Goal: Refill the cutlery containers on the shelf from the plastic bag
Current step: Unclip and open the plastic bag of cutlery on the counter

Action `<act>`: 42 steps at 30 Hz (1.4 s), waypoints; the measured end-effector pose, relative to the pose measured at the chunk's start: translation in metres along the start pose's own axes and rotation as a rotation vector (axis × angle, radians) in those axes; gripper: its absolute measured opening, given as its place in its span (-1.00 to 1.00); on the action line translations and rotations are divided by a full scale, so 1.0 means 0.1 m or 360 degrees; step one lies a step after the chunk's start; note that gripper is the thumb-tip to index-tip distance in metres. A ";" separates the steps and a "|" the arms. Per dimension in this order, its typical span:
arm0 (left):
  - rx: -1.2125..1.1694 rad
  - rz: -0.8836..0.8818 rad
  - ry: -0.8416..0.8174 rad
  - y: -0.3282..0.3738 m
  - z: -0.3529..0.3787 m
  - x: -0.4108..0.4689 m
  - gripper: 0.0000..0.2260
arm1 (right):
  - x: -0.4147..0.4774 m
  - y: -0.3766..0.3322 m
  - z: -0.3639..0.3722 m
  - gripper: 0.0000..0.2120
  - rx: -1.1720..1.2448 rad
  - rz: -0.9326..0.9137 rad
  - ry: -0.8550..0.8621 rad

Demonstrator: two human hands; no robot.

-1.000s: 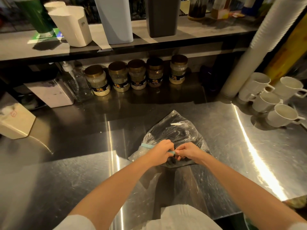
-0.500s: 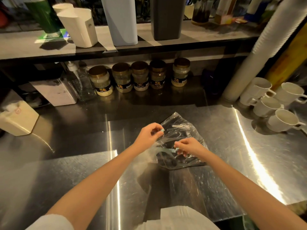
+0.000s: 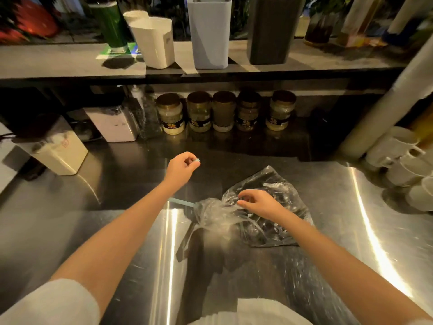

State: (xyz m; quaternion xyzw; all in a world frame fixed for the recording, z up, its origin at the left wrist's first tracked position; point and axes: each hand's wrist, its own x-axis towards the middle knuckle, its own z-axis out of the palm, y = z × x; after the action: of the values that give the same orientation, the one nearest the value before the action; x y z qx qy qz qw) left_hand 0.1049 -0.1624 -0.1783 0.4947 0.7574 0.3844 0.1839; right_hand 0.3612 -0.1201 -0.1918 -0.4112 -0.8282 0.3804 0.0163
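A scratched steel counter (image 3: 117, 231) runs under a dim shelf (image 3: 58, 64), with glare streaks crossing the metal. On the shelf stand three tall containers side by side: a white container (image 3: 154, 42), a pale blue container (image 3: 208, 31) and a dark container (image 3: 271, 29). Below the shelf a row of jars (image 3: 222, 111) lines the back of the counter, and white mugs (image 3: 403, 165) cluster at the far right. The clear plastic bag (image 3: 264, 219) lies on the counter, right of centre, with dark cutlery showing dimly through it. The left hand (image 3: 181, 168) is raised above the counter, forearm stretched forward, its fingers curled in and pinching a small pale green strip at the tips. Another length of green strip (image 3: 181, 202) sticks out from the bag's bunched neck. The right hand (image 3: 260, 204) rests on top of the bag, wrist low, fingers bent and gripping the crumpled plastic near that neck.
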 end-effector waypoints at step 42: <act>0.0221 -0.0768 -0.0797 -0.13 0.40 -0.23 -0.58 | -0.61 0.81 -0.12 -0.68 0.0493 0.0010 0.0552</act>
State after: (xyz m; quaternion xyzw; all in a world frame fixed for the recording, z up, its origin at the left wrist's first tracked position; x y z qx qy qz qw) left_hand 0.1337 -0.1700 -0.2156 0.3917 0.8083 0.1443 0.4152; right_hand 0.4598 -0.1244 -0.2180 -0.4655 -0.7435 0.4266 0.2203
